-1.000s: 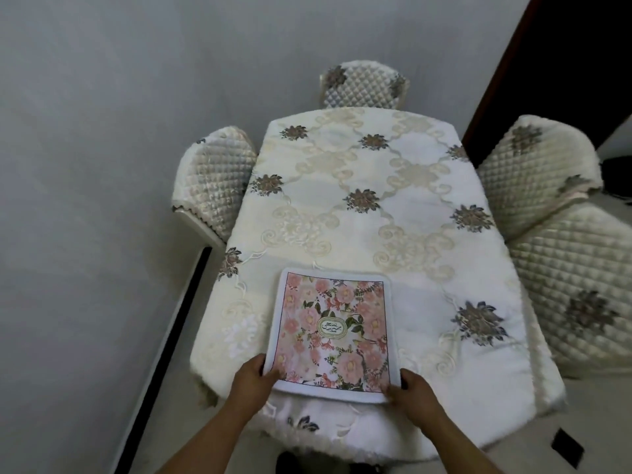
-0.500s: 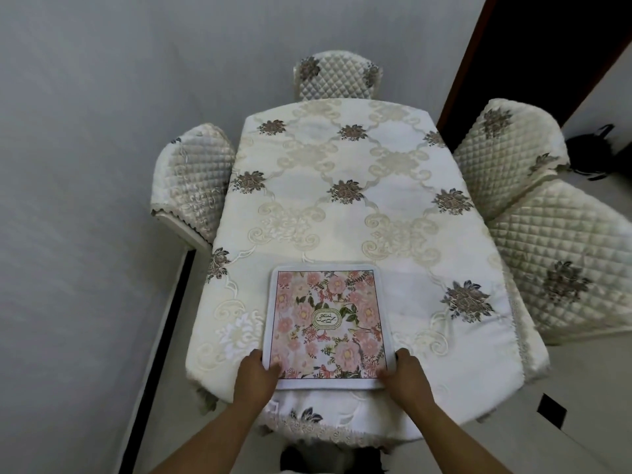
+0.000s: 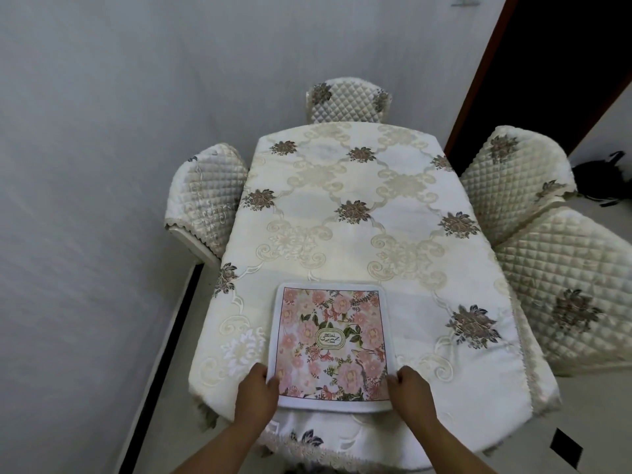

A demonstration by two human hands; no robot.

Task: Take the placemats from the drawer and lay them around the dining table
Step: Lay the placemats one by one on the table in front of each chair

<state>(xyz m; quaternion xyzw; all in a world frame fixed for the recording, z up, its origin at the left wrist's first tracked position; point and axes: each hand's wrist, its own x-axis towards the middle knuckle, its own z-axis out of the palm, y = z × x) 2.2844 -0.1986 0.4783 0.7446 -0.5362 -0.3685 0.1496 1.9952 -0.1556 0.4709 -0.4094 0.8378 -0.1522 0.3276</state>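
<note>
A square placemat [image 3: 331,343] with pink flowers and a white border lies flat at the near end of the dining table [image 3: 342,213], which wears a cream cloth with brown flower motifs. My left hand [image 3: 255,391] pinches the mat's near left corner. My right hand [image 3: 412,391] holds the near right corner. The mat's near edge sits almost at the table's front edge. Whether more mats lie stacked under it I cannot tell.
Quilted cream chairs surround the table: one at the far end [image 3: 349,100], one on the left [image 3: 205,203] against the grey wall, two on the right [image 3: 513,179] [image 3: 567,289]. A dark doorway [image 3: 554,63] opens at the back right.
The mat has settled flat on the cloth and been squared up. Both hands slid slightly along its near corners. My head has tilted, shifting the table lower in view.
</note>
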